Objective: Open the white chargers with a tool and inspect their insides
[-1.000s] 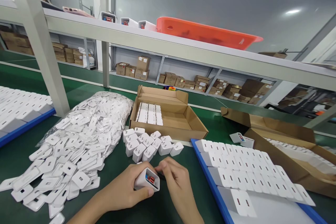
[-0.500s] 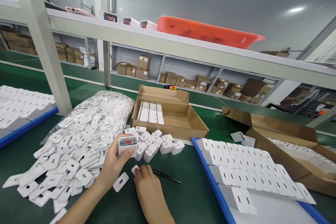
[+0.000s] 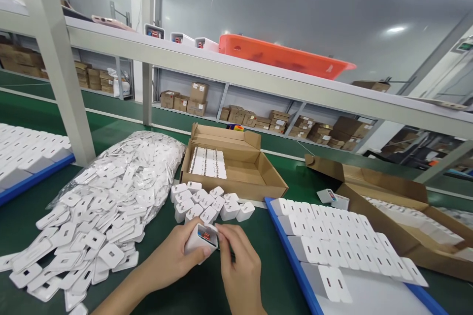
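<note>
My left hand is wrapped around a white charger housing, whose open end faces me and shows red and blue parts inside. At the rim of that opening, my right hand pinches a thin white cover plate, mostly hidden by the fingertips. Just beyond my hands stands a cluster of white chargers with prongs up. To the left spreads a large heap of white cover plates with slots, spilling from a clear plastic bag.
A blue-edged tray on the right carries rows of covered chargers. Behind the cluster is an open cardboard box with chargers, and another box lies far right. A shelf beam crosses above, holding an orange bin.
My right hand has lifted from the tabletop with a cover plate and come up to the housing. My left hand has moved right and down, tilting the housing.
</note>
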Motion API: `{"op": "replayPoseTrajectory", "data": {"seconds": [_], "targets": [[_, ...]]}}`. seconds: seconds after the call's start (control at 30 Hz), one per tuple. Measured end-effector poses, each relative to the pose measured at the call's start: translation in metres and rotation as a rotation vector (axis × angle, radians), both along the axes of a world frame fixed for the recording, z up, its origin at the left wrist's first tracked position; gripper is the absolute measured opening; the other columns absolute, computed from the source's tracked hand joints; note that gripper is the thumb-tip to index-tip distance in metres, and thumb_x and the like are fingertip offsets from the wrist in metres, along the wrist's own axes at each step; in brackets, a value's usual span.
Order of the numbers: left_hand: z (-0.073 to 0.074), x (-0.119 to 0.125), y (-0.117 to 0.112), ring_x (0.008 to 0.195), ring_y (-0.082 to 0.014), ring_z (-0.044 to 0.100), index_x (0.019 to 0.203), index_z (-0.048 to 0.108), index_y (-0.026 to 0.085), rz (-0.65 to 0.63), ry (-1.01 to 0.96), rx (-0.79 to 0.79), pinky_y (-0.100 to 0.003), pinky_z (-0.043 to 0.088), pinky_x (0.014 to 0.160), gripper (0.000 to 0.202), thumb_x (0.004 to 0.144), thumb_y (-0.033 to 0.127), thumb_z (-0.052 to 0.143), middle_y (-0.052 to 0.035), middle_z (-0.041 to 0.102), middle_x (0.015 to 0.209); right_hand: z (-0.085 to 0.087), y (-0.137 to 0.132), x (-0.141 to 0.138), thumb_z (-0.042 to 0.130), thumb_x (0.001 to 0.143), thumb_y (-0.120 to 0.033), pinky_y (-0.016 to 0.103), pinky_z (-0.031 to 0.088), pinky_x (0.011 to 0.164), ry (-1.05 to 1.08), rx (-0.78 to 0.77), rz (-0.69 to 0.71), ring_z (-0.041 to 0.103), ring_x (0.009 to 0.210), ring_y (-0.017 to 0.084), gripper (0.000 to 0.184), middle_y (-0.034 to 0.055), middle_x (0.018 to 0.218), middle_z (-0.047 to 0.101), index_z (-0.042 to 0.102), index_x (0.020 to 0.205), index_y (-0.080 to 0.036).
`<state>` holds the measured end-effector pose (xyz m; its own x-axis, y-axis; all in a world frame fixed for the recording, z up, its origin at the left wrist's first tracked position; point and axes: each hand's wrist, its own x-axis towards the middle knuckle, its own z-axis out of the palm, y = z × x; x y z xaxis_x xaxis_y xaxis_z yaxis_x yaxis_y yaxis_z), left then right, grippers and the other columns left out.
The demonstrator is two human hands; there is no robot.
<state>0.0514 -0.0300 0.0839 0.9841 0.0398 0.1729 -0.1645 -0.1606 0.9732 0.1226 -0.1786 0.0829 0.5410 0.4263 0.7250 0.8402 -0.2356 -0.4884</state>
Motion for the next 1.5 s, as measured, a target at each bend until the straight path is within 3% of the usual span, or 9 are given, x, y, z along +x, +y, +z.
{"op": "replayPoseTrajectory", "data": {"seconds": [0.47,0.63,0.8,0.93,1.03,1.13,1.23,1.33,1.5], "targets": [[0.002,0.0,-0.001,0.066,-0.0124,0.04,0.092,0.05,0.021,-0.058,0.003,-0.009,-0.023,0.032,0.061,0.012,0.088,0.032,0.05,0.005,0.046,0.073,-0.013,0.002,-0.006,0.048,0.089,-0.003,0.03,0.055,0.076,-0.27,-0.018,0.034,0.062,0.087,0.019,0.029,0.0096,0.093,0.063,0.058,0.111,-0.019],[0.002,0.0,-0.002,0.068,-0.0128,0.04,0.092,0.051,0.021,-0.051,-0.01,-0.009,-0.023,0.031,0.062,0.008,0.087,0.027,0.051,0.0048,0.046,0.074,-0.012,0.005,-0.009,0.048,0.089,-0.001,0.03,0.055,0.072,-0.234,0.01,0.077,0.061,0.085,0.019,0.03,0.009,0.092,0.062,0.058,0.11,-0.02],[0.0,0.0,-0.001,0.066,-0.013,0.037,0.089,0.051,0.019,-0.071,-0.069,-0.098,-0.024,0.03,0.061,0.022,0.088,0.042,0.049,0.004,0.043,0.074,-0.007,0.007,-0.01,0.047,0.088,-0.001,0.032,0.053,0.073,-0.117,0.025,0.147,0.059,0.089,0.02,0.032,0.0078,0.095,0.062,0.059,0.108,-0.022],[-0.003,0.002,-0.001,0.068,-0.0144,0.04,0.083,0.051,0.019,0.046,-0.072,-0.167,-0.026,0.032,0.064,0.026,0.089,0.042,0.043,0.0029,0.045,0.072,-0.003,0.008,-0.011,0.046,0.089,-0.004,0.035,0.051,0.078,-0.015,-0.059,0.204,0.056,0.096,0.021,0.036,0.0073,0.103,0.062,0.061,0.112,-0.027],[-0.006,0.003,-0.001,0.069,-0.0159,0.044,0.079,0.051,0.019,0.153,-0.086,-0.133,-0.027,0.033,0.066,0.022,0.087,0.037,0.041,0.0019,0.049,0.072,-0.004,0.008,-0.01,0.047,0.092,-0.014,0.036,0.049,0.083,0.161,-0.063,0.258,0.055,0.102,0.022,0.029,0.0063,0.11,0.062,0.065,0.108,-0.03],[-0.009,0.001,-0.002,0.064,-0.0163,0.045,0.083,0.053,0.019,0.198,-0.149,-0.088,-0.028,0.033,0.061,0.026,0.087,0.04,0.037,0.0013,0.051,0.071,-0.007,0.01,-0.008,0.054,0.09,-0.035,0.034,0.051,0.079,0.57,0.064,0.271,0.057,0.099,0.023,0.021,0.0075,0.113,0.06,0.063,0.108,-0.028],[-0.01,-0.001,-0.002,0.07,-0.019,0.05,0.089,0.054,0.019,0.215,-0.246,0.001,-0.03,0.037,0.064,0.029,0.089,0.042,0.037,-0.0018,0.055,0.079,-0.01,0.016,-0.009,0.061,0.082,-0.053,0.031,0.052,0.071,0.971,0.193,0.411,0.059,0.092,0.022,0.042,0.0091,0.111,0.06,0.057,0.112,-0.024],[-0.011,-0.001,-0.004,0.081,-0.0217,0.05,0.087,0.053,0.02,0.241,-0.391,0.134,-0.034,0.039,0.072,0.028,0.092,0.041,0.035,-0.0038,0.053,0.084,-0.008,0.019,-0.013,0.063,0.08,-0.054,0.032,0.05,0.078,1.183,0.221,0.54,0.058,0.095,0.022,0.043,0.0074,0.104,0.061,0.059,0.108,-0.021],[-0.013,-0.003,-0.006,0.086,-0.0223,0.045,0.088,0.051,0.022,0.257,-0.448,0.243,-0.035,0.037,0.074,0.03,0.095,0.042,0.029,-0.0032,0.045,0.087,-0.002,0.018,-0.016,0.067,0.079,-0.051,0.032,0.05,0.074,1.367,0.263,0.584,0.055,0.085,0.018,0.041,0.0056,0.094,0.059,0.064,0.103,-0.018]]}}
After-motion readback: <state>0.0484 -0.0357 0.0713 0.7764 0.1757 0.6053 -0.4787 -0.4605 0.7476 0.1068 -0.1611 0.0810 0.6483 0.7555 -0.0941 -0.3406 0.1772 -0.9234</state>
